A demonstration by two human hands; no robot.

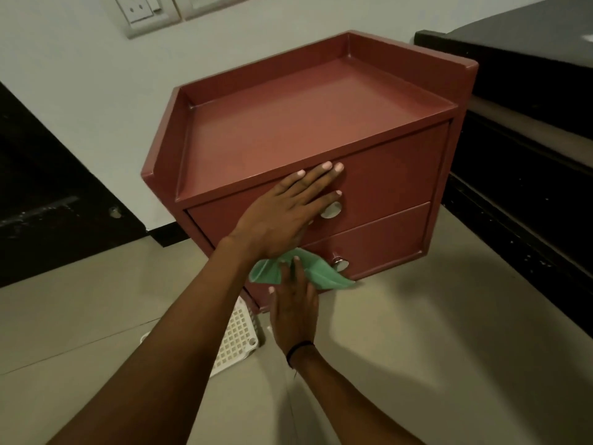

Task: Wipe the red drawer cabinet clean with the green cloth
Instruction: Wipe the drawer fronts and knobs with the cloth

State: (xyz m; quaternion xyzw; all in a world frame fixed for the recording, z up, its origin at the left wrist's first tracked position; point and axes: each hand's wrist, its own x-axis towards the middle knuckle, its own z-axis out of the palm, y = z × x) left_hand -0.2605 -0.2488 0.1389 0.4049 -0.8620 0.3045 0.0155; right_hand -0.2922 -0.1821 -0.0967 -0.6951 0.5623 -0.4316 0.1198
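The red drawer cabinet [308, 123] stands on the floor against a white wall, with a rimmed tray top and two drawers. My left hand [288, 213] lies flat with fingers spread on the upper drawer front, partly covering its round pull. My right hand [293, 311] presses the green cloth [321, 271] against the lower drawer front, close to its pull [340, 263]. Part of the cloth is hidden under my left wrist.
A white perforated plastic basket [237, 335] lies on the beige tiled floor beneath my arms. Dark furniture [526, 149] stands close on the right, and a dark panel [48, 194] on the left. A wall socket [144, 11] sits above the cabinet.
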